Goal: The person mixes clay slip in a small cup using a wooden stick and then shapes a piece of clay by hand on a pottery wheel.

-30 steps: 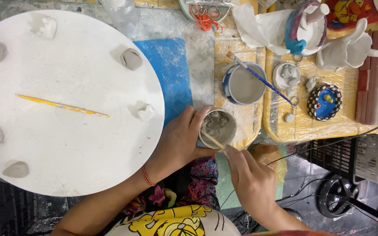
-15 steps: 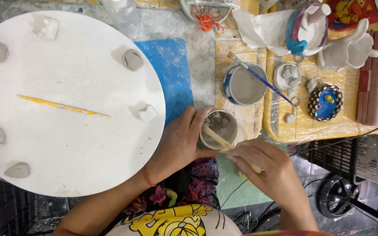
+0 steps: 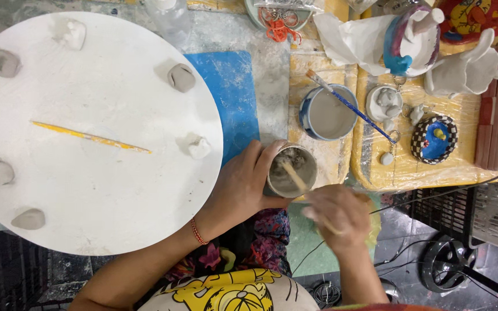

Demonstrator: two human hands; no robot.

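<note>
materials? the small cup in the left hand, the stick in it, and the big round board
Small cup: looks like fired clay or ceramic, smeared matte grey with slip; the coating leaves it open. Stick: probably wood, pale tan, thin and straight. Round board: white, matte, chalky and faintly scuffed, perhaps plaster or painted wood. Left hand grips the cup; right hand is blurred.

white round board (image 3: pixel 87 173) | blue mat (image 3: pixel 231 92) | yellow stick (image 3: pixel 90 137) | checkered dish (image 3: pixel 434 139)

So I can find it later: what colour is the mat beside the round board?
Blue mat, clearest in the head view.
</note>
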